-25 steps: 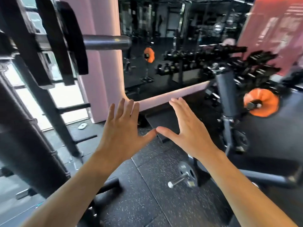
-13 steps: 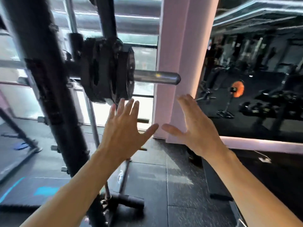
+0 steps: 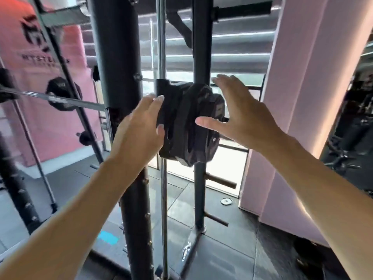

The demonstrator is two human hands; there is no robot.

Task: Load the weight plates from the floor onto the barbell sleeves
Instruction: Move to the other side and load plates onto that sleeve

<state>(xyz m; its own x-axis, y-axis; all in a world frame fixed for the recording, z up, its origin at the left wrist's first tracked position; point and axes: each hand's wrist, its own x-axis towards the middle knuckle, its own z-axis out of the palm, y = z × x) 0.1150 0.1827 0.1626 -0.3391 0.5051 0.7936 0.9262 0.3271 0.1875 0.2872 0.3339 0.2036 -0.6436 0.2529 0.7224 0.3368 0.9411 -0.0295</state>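
Head cam, only view: both bare arms reach fwd toward a stack of black weight plates (image 3: 189,126) sitting on the bar at chest height, just right of a thick black rack post (image 3: 121,77). Plates are blurred, so can't count them; outermost one faces right. Left hand (image 3: 139,128) is at the stack's left/near edge, fingers (image 3: 155,102) straight and loosely together, tips overlapping the plate rim, thumb (image 3: 160,131) against the plate face; looks like touching, not wrapped round anything. Right hand (image 3: 240,116) is at the stack's right side, fingers spread wide, thumb (image 3: 210,126) pointing left across the outer plate; palm covers the bar end, so can't tell if it touches plate or bar. Neither hand is closed on anything. Bar shaft (image 3: 60,99) runs off left from the post, w/ another dark plate (image 3: 62,96) behind it at the far end, in front of a pink wall. Behind the stack: thin steel guide rod (image 3: 161,47), second black upright (image 3: 200,47) w/ empty storage pegs (image 3: 220,181) lower down. Pale pink pillar (image 3: 302,98) on the right. Dark rubber floor (image 3: 222,249) below, small round thing (image 3: 226,201) lying near the pillar base.
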